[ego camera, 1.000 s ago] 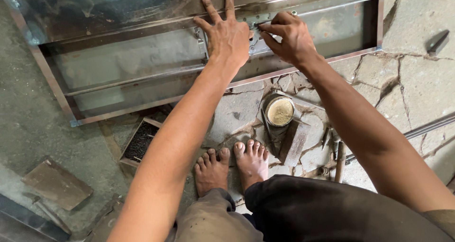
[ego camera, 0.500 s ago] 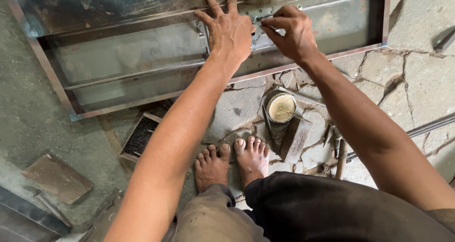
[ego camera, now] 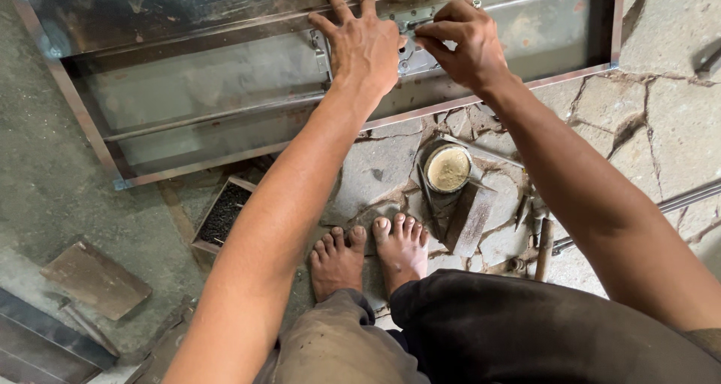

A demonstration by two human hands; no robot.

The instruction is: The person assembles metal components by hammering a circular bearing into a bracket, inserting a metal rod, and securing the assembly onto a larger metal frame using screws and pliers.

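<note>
Looking like a metal workshop: steel frame lying on cracked stone floor, scrap plates and hand tools sitting around.

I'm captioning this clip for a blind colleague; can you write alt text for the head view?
Seen from above, a squatting person presses the left hand flat on a metal frame lying on cracked stone floor, while the right hand pinches a small part at its middle bar. A round tin of pale paste stands near the bare feet.
</note>
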